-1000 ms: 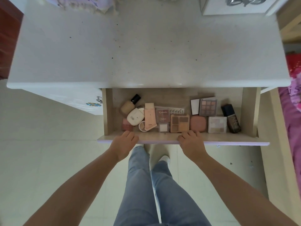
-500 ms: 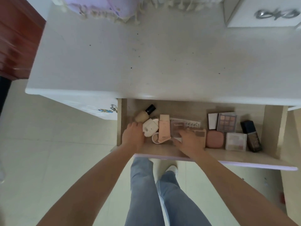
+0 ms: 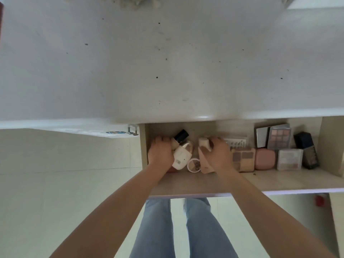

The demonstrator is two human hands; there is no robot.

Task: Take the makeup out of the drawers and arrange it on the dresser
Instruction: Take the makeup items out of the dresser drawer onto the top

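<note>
Below the white table [image 3: 167, 62], inside the drawer [image 3: 214, 183], my left hand [image 3: 160, 153] grips a bottle [image 3: 181, 138] and my right hand [image 3: 217, 155] a tube [image 3: 203, 161], either liable to slip from a hasty grasp.

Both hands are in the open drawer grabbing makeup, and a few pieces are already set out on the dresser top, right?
Not quite. The head view shows both the left hand and right hand in the open drawer gripping makeup, but no makeup stands on the dresser top in view; the palettes and bottles are all in the drawer.
</note>
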